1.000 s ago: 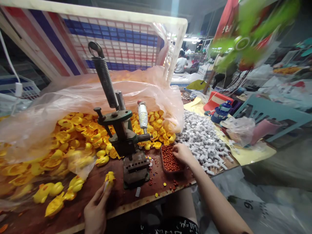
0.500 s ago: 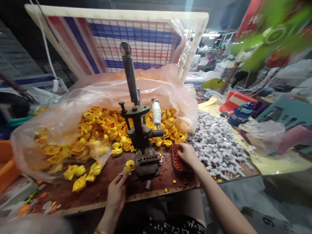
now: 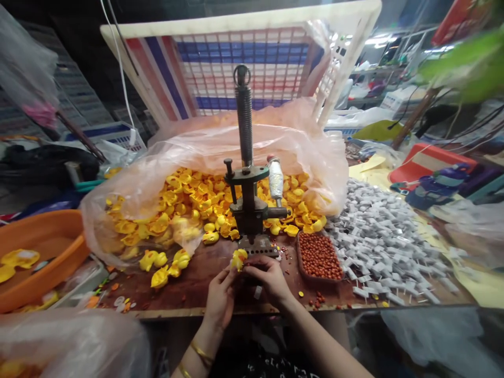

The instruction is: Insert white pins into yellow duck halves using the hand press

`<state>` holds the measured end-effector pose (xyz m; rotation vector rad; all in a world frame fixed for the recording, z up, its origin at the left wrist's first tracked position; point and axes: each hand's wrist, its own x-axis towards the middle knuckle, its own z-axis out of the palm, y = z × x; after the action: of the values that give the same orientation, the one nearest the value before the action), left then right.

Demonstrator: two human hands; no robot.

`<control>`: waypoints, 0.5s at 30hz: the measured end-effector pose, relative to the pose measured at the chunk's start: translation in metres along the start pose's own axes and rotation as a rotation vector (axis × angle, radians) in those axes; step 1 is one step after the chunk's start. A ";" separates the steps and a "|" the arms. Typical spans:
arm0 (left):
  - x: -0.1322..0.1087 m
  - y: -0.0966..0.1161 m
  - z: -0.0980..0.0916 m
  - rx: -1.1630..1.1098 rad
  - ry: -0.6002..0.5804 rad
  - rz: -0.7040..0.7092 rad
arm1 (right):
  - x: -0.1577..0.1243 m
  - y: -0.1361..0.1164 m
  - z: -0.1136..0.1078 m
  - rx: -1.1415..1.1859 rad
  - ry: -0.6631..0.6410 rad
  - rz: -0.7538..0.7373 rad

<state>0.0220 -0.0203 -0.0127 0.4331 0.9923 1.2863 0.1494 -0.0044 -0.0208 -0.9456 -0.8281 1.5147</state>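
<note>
My left hand (image 3: pixel 220 300) pinches a small yellow plastic duck piece (image 3: pixel 239 259) in front of the hand press (image 3: pixel 249 207). Close against the duck's right side is my right hand (image 3: pixel 272 281), its thumb and fingers pressed together; whatever sits between those tips is too small to make out. The press stands upright on the table, with a spring on its post and a wrapped lever handle (image 3: pixel 276 178) at its right. Part of the press base is hidden behind my hands. To the right lies a shallow tray (image 3: pixel 322 282) full of red-brown beads (image 3: pixel 319 254).
Yellow duck shells (image 3: pixel 197 197) spill from a clear plastic bag (image 3: pixel 118 184) behind the press. Small grey-white blocks with pins (image 3: pixel 386 236) are heaped at right. An orange basin (image 3: pixel 59 283) stands left, a white crate (image 3: pixel 244 21) behind. Loose duck pieces (image 3: pixel 167 270) lie left of my hands.
My right hand has left the bead tray and come over to the duck piece in my left hand. The whole view has shifted, showing more of the left side.
</note>
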 end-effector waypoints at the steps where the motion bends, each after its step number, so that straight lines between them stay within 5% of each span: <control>1: 0.000 -0.001 0.000 -0.011 -0.004 -0.011 | 0.000 0.001 -0.001 0.025 0.006 0.014; 6: -0.001 -0.004 0.000 -0.015 -0.014 -0.015 | 0.000 0.005 -0.007 -0.041 0.029 -0.031; 11: 0.023 0.002 -0.003 0.343 -0.071 0.177 | 0.017 0.002 -0.013 -0.835 0.083 -0.376; 15: 0.058 0.012 0.001 0.718 -0.145 0.336 | 0.039 -0.006 -0.021 -1.170 0.151 -0.360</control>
<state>0.0133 0.0376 -0.0242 1.2713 1.2788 1.1354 0.1681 0.0355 -0.0295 -1.5848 -1.7128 0.5367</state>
